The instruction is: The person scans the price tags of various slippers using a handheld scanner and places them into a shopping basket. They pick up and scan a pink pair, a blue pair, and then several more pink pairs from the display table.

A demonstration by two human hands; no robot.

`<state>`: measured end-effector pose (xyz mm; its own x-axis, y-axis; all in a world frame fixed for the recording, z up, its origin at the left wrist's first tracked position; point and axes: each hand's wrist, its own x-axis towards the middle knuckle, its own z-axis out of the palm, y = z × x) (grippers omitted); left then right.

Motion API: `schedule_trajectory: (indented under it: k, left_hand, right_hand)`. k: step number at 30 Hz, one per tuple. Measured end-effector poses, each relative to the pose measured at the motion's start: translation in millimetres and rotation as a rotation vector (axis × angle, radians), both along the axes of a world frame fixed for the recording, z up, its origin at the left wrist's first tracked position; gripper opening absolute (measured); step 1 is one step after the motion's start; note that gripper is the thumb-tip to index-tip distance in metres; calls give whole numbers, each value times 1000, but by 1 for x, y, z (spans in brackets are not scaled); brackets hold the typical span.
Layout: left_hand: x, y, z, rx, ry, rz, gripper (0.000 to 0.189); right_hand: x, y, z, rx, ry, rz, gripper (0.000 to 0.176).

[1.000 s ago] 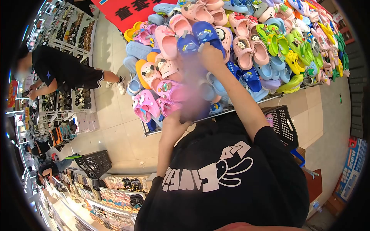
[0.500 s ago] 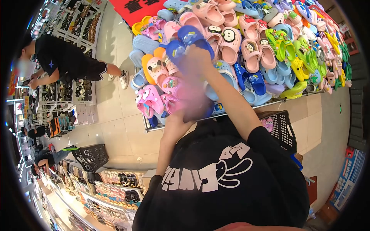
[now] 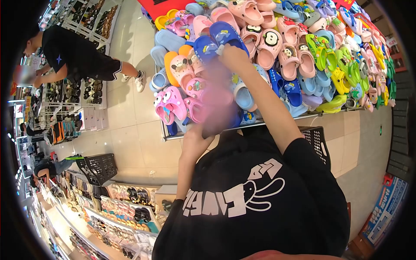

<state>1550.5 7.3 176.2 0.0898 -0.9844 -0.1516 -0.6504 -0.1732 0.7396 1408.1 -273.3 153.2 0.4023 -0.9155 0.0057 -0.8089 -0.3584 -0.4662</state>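
The pair of blue slippers [image 3: 225, 34] is above the heap of children's shoes, near the front part of it, with small pictures on the wide straps. Your right hand [image 3: 234, 58] is closed with its fingers on this pair. Your left hand [image 3: 197, 141] is well apart from the right one, low at the front edge of the counter [image 3: 172, 138], with the thumb pointing inward. A blurred patch covers the place between your two hands, so I cannot say whether the left one grips something.

Near your left hand lie the pink clogs with big eyes [image 3: 169, 104]. Behind them are the orange slipper [image 3: 172, 69] and some pink clogs. Beside your right forearm there is a light blue clog [image 3: 245, 97], and a pink clog with a penguin face [image 3: 269, 45] is to the right of the blue slippers. Further right lie the green clogs [image 3: 318, 50] and the yellow clogs [image 3: 340, 81].

Under your right sleeve a black basket [image 3: 318, 145] is partly visible. On the left side, a person in black clothes [image 3: 76, 54] stands on the tiled floor [image 3: 130, 138], close to shelves of shoes [image 3: 93, 97].
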Motion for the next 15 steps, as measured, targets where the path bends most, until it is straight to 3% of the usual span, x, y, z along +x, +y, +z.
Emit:
schedule_trajectory:
  k: [5,9,11,13,15]
  left_hand:
    - [-7,1,-2,-51,-78,-128,41]
    - [-17,-2,-1,-10,-45,-163,41]
    - [-20,-4,-2,-10,7,-198,41]
    - [-27,-8,1,-4,0,-224,40]
    - [-35,-14,2,-4,-18,-251,40]
  right_hand:
    - [-16,5,-15,48,18,50,49]
    - [-24,9,-20,59,-51,-11,45]
    - [-46,32,-28,47,-245,-33,58]
    - [-83,70,-51,-162,-377,-39,58]
    - [-125,120,-48,-19,-328,-104,45]
